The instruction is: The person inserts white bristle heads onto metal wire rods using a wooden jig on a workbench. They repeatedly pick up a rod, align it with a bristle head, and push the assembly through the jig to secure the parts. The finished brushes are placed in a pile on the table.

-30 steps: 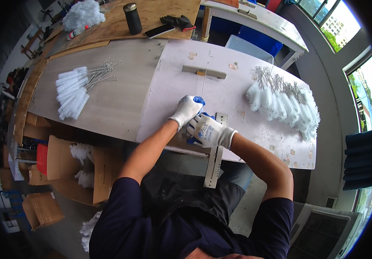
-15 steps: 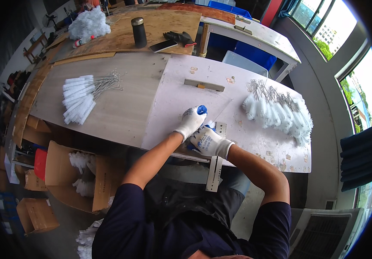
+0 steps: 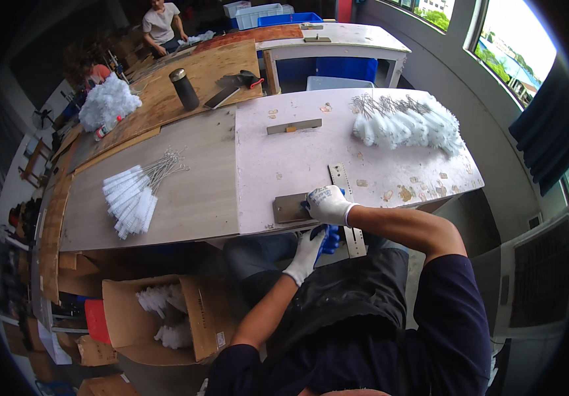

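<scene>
Both of my hands wear white gloves with blue palms and meet at the table's front edge. My right hand [image 3: 328,204] is closed, fingers curled downward beside a flat grey metal plate [image 3: 289,208]; what it grips is hidden. Lower down, just off the edge, my left hand [image 3: 314,249] is closed too, its blue fingers bunched beneath the right hand. Anything inside it cannot be made out. A perforated metal strip [image 3: 339,177] runs beside and under my right hand and juts past the edge.
White wire-handled brushes [image 3: 129,198] are fanned out on the left; a thick pile of more [image 3: 406,125] lies at right. A metal bar [image 3: 294,126] sits farther back. Beyond are a black bottle [image 3: 184,89], a phone [image 3: 221,97] and a person [image 3: 160,25]. An open carton [image 3: 208,317] stands below left.
My view has shifted. Both hands have drawn back to the table edge, the left dropping below the right. The thin wire that stuck out from between them no longer shows; the metal plate is uncovered.
</scene>
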`<state>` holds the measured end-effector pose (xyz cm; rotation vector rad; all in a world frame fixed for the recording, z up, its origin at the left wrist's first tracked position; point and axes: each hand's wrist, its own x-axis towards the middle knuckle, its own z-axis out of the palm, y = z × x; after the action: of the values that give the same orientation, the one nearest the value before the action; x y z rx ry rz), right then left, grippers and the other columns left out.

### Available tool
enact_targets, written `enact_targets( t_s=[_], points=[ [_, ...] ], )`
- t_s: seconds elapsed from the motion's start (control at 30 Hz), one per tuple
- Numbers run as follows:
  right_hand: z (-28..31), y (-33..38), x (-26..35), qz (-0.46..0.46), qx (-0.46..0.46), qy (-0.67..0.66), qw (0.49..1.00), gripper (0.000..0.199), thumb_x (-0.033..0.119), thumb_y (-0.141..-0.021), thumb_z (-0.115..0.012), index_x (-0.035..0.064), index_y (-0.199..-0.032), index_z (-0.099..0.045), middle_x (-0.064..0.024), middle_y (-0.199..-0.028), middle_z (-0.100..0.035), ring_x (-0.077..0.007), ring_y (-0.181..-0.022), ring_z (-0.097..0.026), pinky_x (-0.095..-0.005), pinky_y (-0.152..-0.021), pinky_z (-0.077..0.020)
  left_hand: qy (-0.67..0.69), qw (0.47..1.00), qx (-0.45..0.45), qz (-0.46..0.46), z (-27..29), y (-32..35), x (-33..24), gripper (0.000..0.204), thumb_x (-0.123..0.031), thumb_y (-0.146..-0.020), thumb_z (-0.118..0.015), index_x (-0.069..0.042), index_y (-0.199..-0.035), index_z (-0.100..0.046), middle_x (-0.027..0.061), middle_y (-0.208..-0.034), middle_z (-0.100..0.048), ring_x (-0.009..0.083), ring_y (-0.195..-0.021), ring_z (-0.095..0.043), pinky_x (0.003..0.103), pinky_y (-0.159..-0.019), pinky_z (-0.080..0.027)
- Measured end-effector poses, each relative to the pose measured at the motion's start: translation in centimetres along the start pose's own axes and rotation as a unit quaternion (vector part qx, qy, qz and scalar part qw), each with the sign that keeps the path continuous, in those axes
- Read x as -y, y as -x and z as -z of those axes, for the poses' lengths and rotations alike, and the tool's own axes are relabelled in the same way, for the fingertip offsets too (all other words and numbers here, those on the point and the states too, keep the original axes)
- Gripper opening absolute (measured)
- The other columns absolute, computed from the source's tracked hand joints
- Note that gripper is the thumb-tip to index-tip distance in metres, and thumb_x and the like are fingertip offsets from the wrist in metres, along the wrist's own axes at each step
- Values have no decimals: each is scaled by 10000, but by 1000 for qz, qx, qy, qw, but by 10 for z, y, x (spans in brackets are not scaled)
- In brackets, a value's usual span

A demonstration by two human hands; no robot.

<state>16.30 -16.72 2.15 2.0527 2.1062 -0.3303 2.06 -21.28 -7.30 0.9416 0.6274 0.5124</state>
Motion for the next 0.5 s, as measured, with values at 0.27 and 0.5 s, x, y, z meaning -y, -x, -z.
enact_targets(
  t_s=[0.27, 0.5],
  points=[
    [-14, 0, 12, -107, -55, -142, 983, 394, 304, -949, -517, -9, -1013, -747, -259, -1033, -726, -403, -1000, -709, -478, -878, -552, 485, 863, 142, -18, -25, -28, 18, 499, -340, -1077, -408, 2, -1436, -466, 205, -1427, -561, 368, -1198, -627, 525, -1006, -527],
    [7, 9, 8, -111, 9, -208, 972, 522, 491, -968, -548, 11, -1032, -744, -202, -1078, -738, -373, -1035, -703, -436, -917, -542, 264, 961, 36, 73, 36, 5, -10, 294, -290, -1035, -563, -32, -914, -636, -66, -570, -366, 65, -434, -356, 235, -400, -247]
  ],
)
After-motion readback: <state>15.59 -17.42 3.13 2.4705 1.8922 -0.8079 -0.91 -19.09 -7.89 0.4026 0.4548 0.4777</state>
